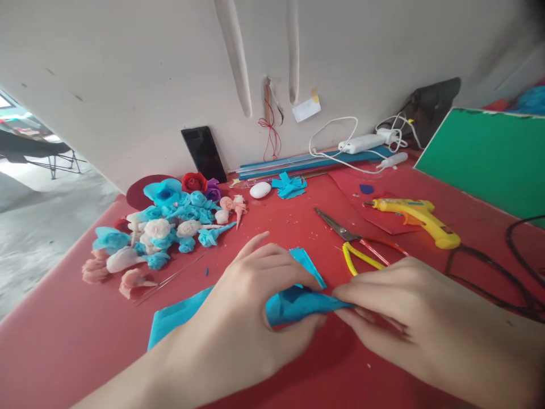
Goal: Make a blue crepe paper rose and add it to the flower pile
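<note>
A blue crepe paper flower [293, 307] is stretched between my two hands above the red tabletop. My left hand [255, 295] curls around its wider, rolled part. At the narrow, twisted end, my right hand [392, 307] pinches the tip between thumb and fingers. Beneath my left wrist lies a flat blue paper sheet [174, 318], partly hidden by the arm. A small blue paper strip [309, 267] rests just behind the held flower. Scissors [349, 236] with yellow and red handles lie beyond my right hand.
Blue, white, pink and red paper flowers [157, 227] are heaped at the left. A yellow glue gun [417, 216] lies at the right with its black cord. Along the wall stand a phone [204, 153], a white egg-shaped object [260, 190] and a power strip [361, 143]. A green board [489, 159] leans at the right.
</note>
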Action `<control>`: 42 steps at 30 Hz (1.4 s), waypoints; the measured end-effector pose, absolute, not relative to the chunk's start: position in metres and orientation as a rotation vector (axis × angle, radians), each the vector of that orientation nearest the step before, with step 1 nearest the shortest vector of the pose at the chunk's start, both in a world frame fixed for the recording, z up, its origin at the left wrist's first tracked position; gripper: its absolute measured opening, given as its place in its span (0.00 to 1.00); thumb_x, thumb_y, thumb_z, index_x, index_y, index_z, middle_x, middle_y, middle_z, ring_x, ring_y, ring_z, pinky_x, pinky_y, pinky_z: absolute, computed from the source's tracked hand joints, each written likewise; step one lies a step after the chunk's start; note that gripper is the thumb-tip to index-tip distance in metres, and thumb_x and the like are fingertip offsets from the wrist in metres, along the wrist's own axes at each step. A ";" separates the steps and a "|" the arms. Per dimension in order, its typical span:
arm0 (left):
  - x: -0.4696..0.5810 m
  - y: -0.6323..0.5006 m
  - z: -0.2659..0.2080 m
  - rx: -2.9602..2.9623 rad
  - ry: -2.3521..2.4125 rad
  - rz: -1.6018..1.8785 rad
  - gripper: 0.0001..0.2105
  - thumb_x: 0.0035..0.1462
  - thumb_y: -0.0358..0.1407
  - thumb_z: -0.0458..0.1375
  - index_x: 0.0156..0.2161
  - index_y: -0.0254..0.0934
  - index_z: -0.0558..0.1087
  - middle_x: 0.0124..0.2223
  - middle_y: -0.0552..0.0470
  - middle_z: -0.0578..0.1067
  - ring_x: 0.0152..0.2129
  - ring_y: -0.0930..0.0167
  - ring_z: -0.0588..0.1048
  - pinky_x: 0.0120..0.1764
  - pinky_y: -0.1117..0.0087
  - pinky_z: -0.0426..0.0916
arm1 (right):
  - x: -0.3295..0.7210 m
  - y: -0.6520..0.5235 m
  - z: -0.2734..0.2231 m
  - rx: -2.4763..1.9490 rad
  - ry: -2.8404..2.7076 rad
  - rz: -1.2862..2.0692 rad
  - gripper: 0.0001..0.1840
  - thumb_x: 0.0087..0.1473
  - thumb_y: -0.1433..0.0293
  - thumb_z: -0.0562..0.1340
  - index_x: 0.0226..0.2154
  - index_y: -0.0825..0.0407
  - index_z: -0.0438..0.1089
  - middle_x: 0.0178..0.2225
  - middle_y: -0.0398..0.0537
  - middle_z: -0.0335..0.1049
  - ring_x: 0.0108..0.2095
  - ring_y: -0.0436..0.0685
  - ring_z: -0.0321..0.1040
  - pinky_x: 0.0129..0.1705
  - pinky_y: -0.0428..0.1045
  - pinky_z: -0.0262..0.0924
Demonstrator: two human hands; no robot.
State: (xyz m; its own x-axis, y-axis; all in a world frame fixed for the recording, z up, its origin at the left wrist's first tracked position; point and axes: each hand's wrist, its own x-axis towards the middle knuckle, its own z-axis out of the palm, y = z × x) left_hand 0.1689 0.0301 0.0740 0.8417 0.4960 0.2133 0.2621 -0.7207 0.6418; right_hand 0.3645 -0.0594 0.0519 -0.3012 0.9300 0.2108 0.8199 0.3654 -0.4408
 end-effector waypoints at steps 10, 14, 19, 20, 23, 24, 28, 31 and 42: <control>0.172 0.031 0.068 2.291 0.569 0.458 0.10 0.46 0.27 0.59 0.34 0.43 0.75 0.30 0.57 0.78 0.26 0.70 0.72 0.49 0.61 0.62 | 0.363 -0.060 0.055 -1.568 -2.186 0.473 0.10 0.54 0.75 0.56 0.27 0.50 0.71 0.22 0.41 0.68 0.23 0.49 0.65 0.26 0.44 0.52; 0.174 0.031 0.066 2.293 0.600 0.458 0.08 0.46 0.28 0.59 0.31 0.42 0.75 0.27 0.58 0.77 0.25 0.71 0.71 0.49 0.61 0.62 | 0.363 -0.060 0.052 -1.561 -2.173 0.456 0.09 0.54 0.75 0.57 0.29 0.49 0.72 0.23 0.42 0.69 0.24 0.50 0.65 0.27 0.45 0.53; 0.173 0.031 0.064 2.297 0.622 0.461 0.08 0.45 0.28 0.60 0.32 0.42 0.75 0.28 0.58 0.77 0.25 0.71 0.71 0.49 0.61 0.61 | 0.365 -0.059 0.052 -1.539 -2.178 0.494 0.09 0.54 0.74 0.57 0.32 0.49 0.73 0.23 0.41 0.68 0.22 0.48 0.63 0.26 0.45 0.52; 0.173 0.031 0.063 2.299 0.618 0.466 0.08 0.45 0.28 0.60 0.32 0.43 0.75 0.28 0.58 0.77 0.25 0.71 0.71 0.49 0.61 0.61 | 0.366 -0.058 0.053 -1.531 -2.184 0.502 0.09 0.54 0.75 0.57 0.31 0.50 0.73 0.22 0.41 0.68 0.21 0.48 0.62 0.25 0.44 0.51; 0.173 0.032 0.063 2.309 0.613 0.450 0.08 0.46 0.28 0.60 0.32 0.42 0.74 0.29 0.59 0.77 0.25 0.71 0.71 0.46 0.63 0.62 | 0.367 -0.057 0.055 -1.528 -2.187 0.508 0.10 0.53 0.76 0.57 0.31 0.50 0.73 0.21 0.40 0.68 0.21 0.47 0.61 0.24 0.44 0.50; 0.173 0.031 0.064 2.311 0.619 0.439 0.07 0.46 0.28 0.60 0.32 0.42 0.74 0.29 0.59 0.77 0.26 0.71 0.71 0.46 0.64 0.62 | 0.367 -0.057 0.056 -1.528 -2.185 0.513 0.10 0.53 0.76 0.57 0.31 0.50 0.73 0.22 0.41 0.68 0.21 0.47 0.62 0.24 0.44 0.50; 0.175 0.030 0.067 2.316 0.637 0.409 0.07 0.49 0.27 0.58 0.33 0.42 0.73 0.30 0.59 0.77 0.28 0.72 0.72 0.46 0.65 0.61 | 0.367 -0.055 0.056 -1.560 -2.164 0.569 0.09 0.54 0.74 0.57 0.27 0.51 0.71 0.20 0.40 0.66 0.20 0.47 0.59 0.23 0.44 0.50; 0.175 0.030 0.069 2.312 0.645 0.406 0.07 0.49 0.27 0.57 0.32 0.41 0.73 0.31 0.58 0.77 0.28 0.72 0.71 0.43 0.66 0.62 | 0.366 -0.053 0.056 -1.552 -2.099 0.599 0.06 0.54 0.73 0.59 0.30 0.50 0.71 0.23 0.40 0.67 0.21 0.47 0.60 0.25 0.43 0.52; 0.173 0.024 0.070 2.424 0.714 0.524 0.09 0.47 0.26 0.58 0.32 0.44 0.74 0.30 0.58 0.76 0.31 0.70 0.70 0.50 0.59 0.60 | 0.359 -0.049 0.063 -1.476 -1.895 0.602 0.08 0.54 0.75 0.56 0.26 0.50 0.66 0.25 0.35 0.65 0.25 0.45 0.60 0.27 0.44 0.51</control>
State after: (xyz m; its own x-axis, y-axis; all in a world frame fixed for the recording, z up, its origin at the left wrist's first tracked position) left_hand 0.1734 0.0240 0.0698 0.7824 0.5880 0.2052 0.3719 -0.7055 0.6033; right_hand 0.3590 -0.0487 0.0630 -0.1523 0.9650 0.2137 0.6650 0.2600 -0.7002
